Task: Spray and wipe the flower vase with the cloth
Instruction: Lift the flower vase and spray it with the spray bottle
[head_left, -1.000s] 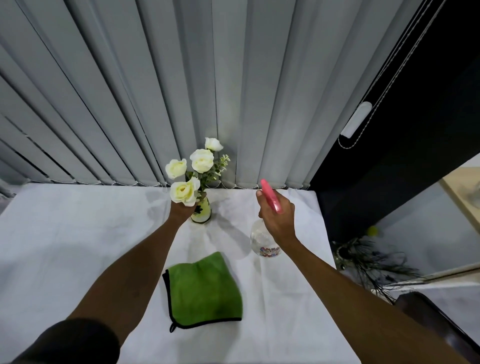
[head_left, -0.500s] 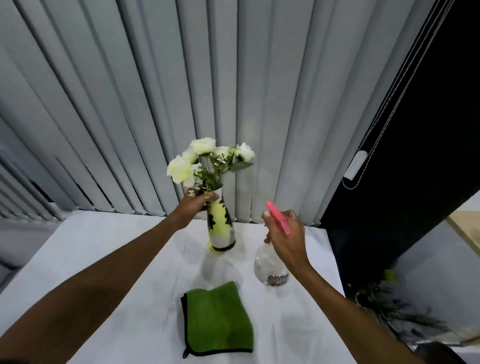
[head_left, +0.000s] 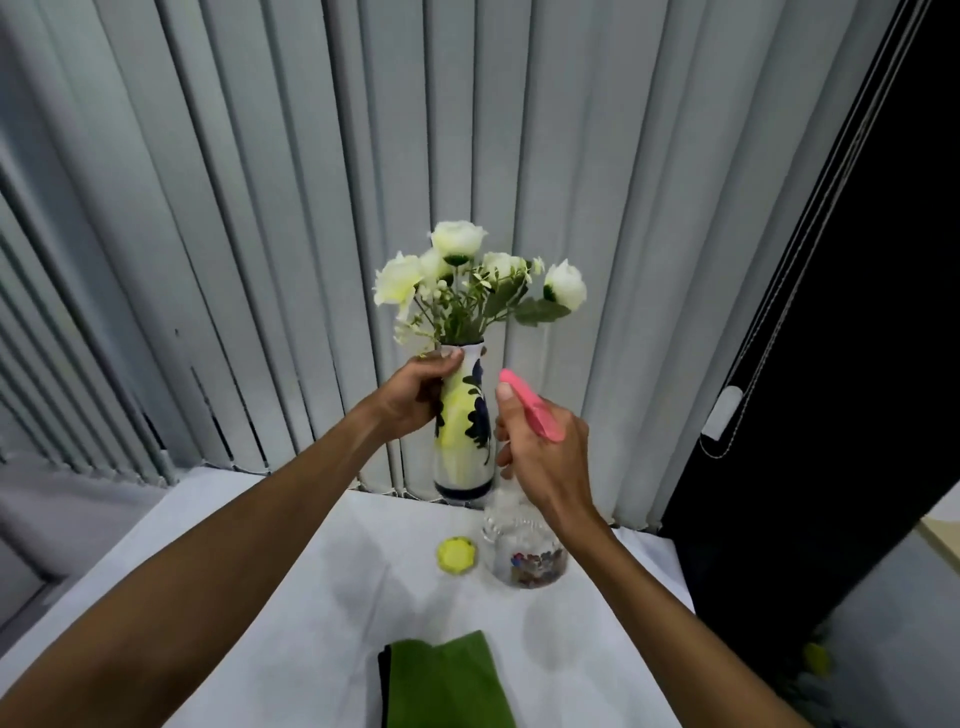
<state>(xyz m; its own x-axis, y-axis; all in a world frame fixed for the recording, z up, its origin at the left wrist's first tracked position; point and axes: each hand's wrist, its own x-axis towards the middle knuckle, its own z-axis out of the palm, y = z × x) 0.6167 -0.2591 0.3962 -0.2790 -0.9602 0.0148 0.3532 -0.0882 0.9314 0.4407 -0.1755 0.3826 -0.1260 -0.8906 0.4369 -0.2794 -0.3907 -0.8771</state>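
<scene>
My left hand grips the neck of a white vase painted with yellow and dark blue leaves, held up above the table. White roses stand in it. My right hand holds a clear spray bottle by its pink trigger head, which sits right beside the vase and points toward it. The bottle is lifted off the table. A folded green cloth with a dark edge lies at the near edge of the white table.
A small yellow round object lies on the table under the vase. Grey vertical blinds hang close behind. A dark opening with a blind cord and white pull is at the right, past the table's right edge.
My left hand has lifted the vase off the table and higher. My right hand has raised the spray bottle beside it. The view has tilted upward.
</scene>
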